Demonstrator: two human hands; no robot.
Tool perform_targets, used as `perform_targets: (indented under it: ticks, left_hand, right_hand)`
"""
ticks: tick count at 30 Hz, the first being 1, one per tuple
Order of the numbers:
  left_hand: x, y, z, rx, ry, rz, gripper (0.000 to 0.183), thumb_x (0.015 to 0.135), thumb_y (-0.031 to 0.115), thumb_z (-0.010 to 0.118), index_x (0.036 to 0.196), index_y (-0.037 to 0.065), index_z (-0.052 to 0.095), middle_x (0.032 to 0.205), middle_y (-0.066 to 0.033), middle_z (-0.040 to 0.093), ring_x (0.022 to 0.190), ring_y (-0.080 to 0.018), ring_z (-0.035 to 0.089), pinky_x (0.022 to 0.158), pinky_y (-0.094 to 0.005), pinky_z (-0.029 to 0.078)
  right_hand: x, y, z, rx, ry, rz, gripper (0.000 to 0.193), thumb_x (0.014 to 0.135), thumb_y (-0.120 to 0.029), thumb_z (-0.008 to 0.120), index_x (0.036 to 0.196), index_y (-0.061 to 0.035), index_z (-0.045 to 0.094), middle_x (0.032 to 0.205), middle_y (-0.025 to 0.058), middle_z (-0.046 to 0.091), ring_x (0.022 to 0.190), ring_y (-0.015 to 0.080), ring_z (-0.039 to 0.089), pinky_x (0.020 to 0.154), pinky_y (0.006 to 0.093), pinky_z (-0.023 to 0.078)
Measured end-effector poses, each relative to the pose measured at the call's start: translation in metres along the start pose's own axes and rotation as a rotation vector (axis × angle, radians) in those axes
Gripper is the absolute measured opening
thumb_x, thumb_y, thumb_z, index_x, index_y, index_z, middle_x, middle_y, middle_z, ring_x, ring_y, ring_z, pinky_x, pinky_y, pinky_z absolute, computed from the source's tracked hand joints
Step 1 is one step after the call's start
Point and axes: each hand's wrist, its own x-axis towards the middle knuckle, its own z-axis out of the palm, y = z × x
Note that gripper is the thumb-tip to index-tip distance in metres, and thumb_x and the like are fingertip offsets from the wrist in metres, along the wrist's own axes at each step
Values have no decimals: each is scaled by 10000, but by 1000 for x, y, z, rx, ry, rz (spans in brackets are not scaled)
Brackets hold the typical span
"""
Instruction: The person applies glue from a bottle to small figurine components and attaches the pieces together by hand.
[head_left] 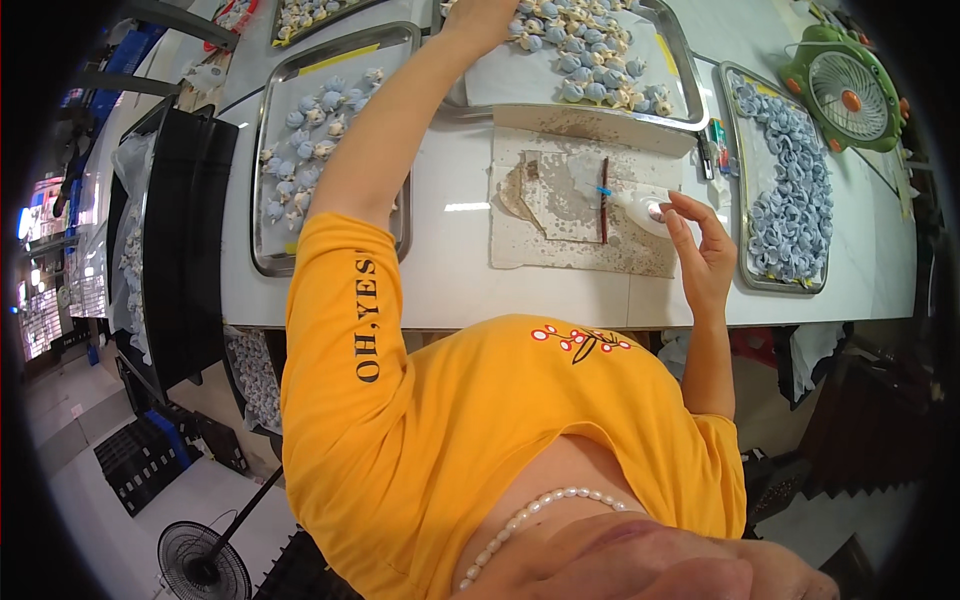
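Note:
My left arm stretches far forward, and my left hand (485, 22) reaches over a metal tray (688, 78) of small blue-and-cream molded pieces (590, 68). The upper picture edge cuts off its fingers, so what they touch is hidden. My right hand (706, 250) is raised at the right end of a stained pale board (645, 255). Thumb and index finger come together at a tiny thing too small to make out, just over a white rounded object (640, 212). A thin dark red-brown stick (604, 225) with a blue bit lies across the board.
Left of the board, another metal tray (262, 215) holds more blue-and-cream pieces. Blue-grey petal-like pieces (790, 200) fill a tray on the right. A green fan (845, 90) stands behind it. Pens (706, 155) lie between board and right tray. A black floor fan (203, 565) stands lower left.

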Motion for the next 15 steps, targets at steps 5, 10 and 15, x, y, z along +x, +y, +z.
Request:
perform_targets:
  ticks: [5, 10, 15]
  left_hand:
    - [-5, 3, -4, -198, 154, -31, 240, 802, 143, 567, 1025, 56, 578, 898, -194, 607, 873, -348, 593, 780, -425, 466]
    - [-101, 74, -77, -1158, -178, -355, 312, 848, 143, 623, 1127, 20, 557, 990, -71, 596, 878, -161, 622, 766, -268, 497]
    - [-199, 141, -100, -1591, -442, -631, 366, 833, 90, 631, 1172, 14, 512, 1103, -136, 588, 871, -162, 620, 743, -243, 494]
  right_hand:
    - [8, 3, -4, -291, 69, -175, 332, 819, -141, 642, 1122, -17, 588, 1029, 110, 622, 986, 226, 553, 869, 310, 413]
    - [5, 10, -1, -451, -75, -26, 409, 755, -225, 704, 1103, -40, 593, 982, 111, 615, 921, 251, 531, 821, 343, 412]
    - [-4, 28, 6, -518, -36, -68, 442, 710, -263, 744, 1067, -47, 598, 927, 115, 611, 849, 239, 548, 778, 332, 428]
